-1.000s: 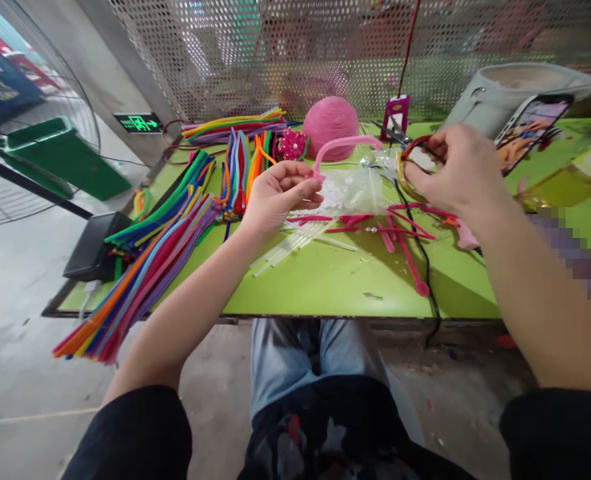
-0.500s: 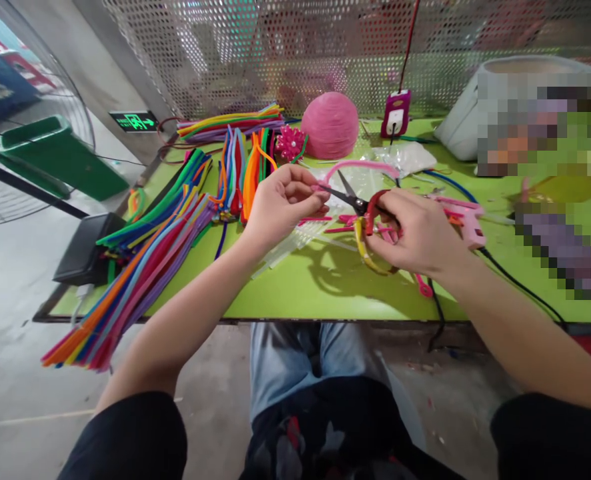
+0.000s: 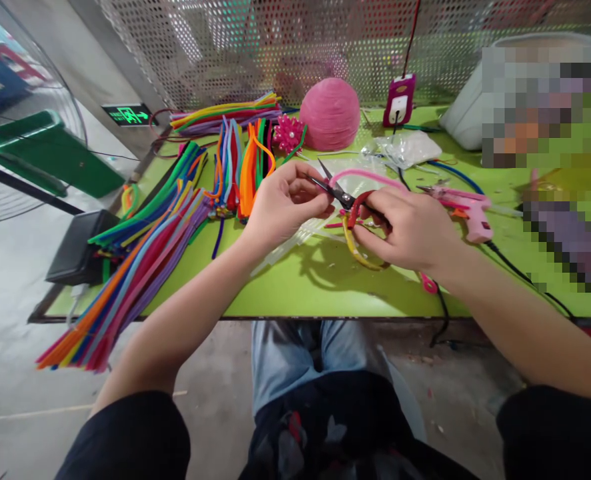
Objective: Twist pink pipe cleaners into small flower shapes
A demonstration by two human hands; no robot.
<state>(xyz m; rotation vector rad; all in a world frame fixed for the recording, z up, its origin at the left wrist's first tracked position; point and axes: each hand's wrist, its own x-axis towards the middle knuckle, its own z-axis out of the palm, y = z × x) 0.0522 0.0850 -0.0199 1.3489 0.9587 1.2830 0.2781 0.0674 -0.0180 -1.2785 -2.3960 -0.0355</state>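
Here, tabletop [image 3: 285,293] shows green toward front edge [image 3: 285,319] at six o'clock. Left hand [image 3: 289,198] pinches pink pipe cleaner [image 3: 360,173]; right hand [image 3: 408,223], curled through handles [image 3: 355,210], grips scissors [image 3: 346,199], blades [image 3: 336,192] parted at cleaner's nine-o'clock end.

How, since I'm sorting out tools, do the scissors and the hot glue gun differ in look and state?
The scissors are held in the right hand; the hot glue gun lies on the green table. The scissors have dark blades and red and yellow handles; the hot glue gun is mainly pink with an orange trigger. Both point toward the person's left.
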